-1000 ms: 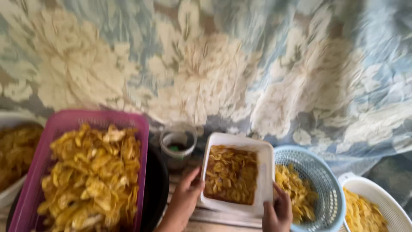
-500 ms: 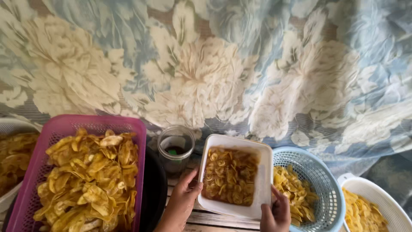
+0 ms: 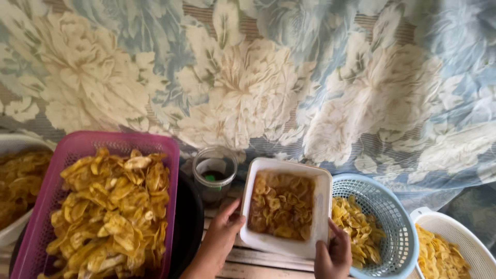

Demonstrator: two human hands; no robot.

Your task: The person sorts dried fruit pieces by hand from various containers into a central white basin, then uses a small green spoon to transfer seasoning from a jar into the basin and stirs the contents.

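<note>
Gripping a white square tub (image 3: 324,206) of glossy browned banana chips (image 3: 281,205) with left hand (image 3: 223,233) and right hand (image 3: 334,251), near the surface's front edge, between glass jar (image 3: 214,177) and blue basket (image 3: 397,222)

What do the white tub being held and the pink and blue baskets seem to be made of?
White tub: likely plastic, smooth, slightly glossy, with rounded moulded corners; both hands grip it, left hand, right hand. Pink basket and blue basket: probably moulded plastic, matte, judging by their regular perforated lattice walls.
</note>
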